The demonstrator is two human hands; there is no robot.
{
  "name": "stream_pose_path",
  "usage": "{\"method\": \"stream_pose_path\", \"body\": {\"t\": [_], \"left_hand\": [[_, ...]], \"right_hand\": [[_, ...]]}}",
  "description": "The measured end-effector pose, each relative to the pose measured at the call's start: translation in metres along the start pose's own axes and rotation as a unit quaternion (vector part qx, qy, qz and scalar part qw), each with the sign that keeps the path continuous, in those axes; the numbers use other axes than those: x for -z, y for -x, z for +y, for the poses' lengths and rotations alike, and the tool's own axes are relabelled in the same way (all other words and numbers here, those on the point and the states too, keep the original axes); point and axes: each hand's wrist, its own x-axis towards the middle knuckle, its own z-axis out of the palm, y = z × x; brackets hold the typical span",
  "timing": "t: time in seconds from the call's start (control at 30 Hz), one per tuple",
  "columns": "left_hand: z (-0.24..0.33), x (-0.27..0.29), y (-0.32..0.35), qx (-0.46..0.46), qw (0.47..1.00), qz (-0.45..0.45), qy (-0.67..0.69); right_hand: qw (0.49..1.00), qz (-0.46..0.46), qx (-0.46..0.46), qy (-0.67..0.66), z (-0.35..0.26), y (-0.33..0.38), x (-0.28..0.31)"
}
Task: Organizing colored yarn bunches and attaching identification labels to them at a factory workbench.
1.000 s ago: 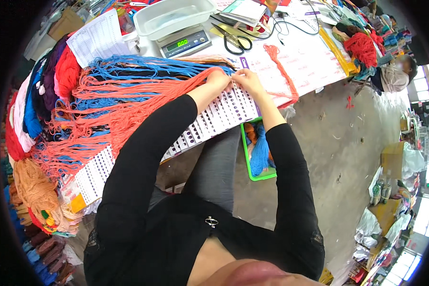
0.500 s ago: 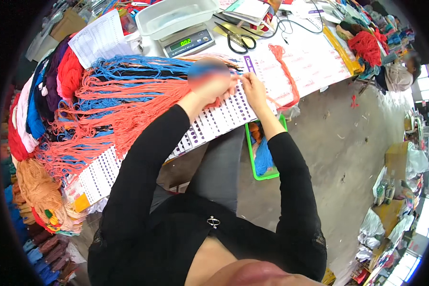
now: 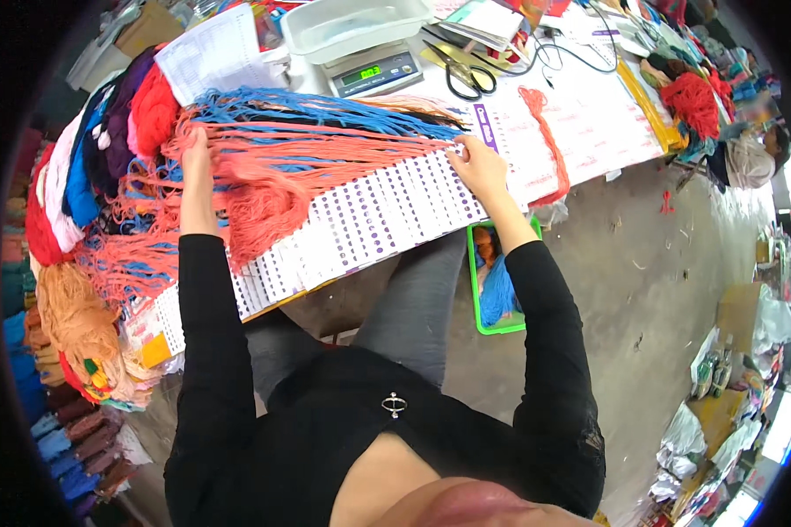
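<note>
Workshop, yarn/thread handling, looks like small-scale production. Evidence: coral and blue strands spread over a long bench, rows of dotted cards under them. Digital scale with clear plastic tub, black-handled scissors, paper sheet with a printed table. Red hank and tan hank among many colors heaped at left, more bundles stacked below, red yarn heap far right. Green crate holds yarn beside the bench. Bare grey floor with scraps, cardboard box, plastic bags, bright windows. Another person sits across the room.
</note>
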Motion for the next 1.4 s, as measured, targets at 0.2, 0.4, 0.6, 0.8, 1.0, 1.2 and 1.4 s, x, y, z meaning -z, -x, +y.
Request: {"method": "stream_pose_path", "body": {"t": [0.2,0.4,0.6,0.8,1.0,1.2,1.4], "left_hand": [[0.016,-0.052,0.121,-0.006,0.970,-0.240,0.028],[0.022,-0.127,0.218,0.118,0.873,-0.442,0.166],[0.042,-0.135,0.243,0.159,0.820,-0.505,0.218],[0.043,-0.131,0.253,0.138,0.819,-0.510,0.224],[0.040,-0.127,0.251,0.154,0.797,-0.504,0.295],[0.036,-0.120,0.241,0.208,0.767,-0.484,0.366],[0.051,-0.119,0.248,0.156,0.830,-0.436,0.309]], "right_hand": [[0.979,-0.013,-0.098,-0.176,0.028,0.004,0.004],[0.890,-0.107,0.014,-0.442,-0.112,0.032,0.020],[0.822,-0.127,-0.050,-0.553,-0.157,0.059,0.037],[0.818,-0.133,-0.058,-0.556,-0.168,0.070,0.046],[0.799,-0.102,-0.050,-0.591,-0.177,0.073,0.055],[0.747,-0.133,-0.045,-0.650,-0.174,0.080,0.061],[0.737,-0.129,-0.047,-0.662,-0.168,0.082,0.066]]}}
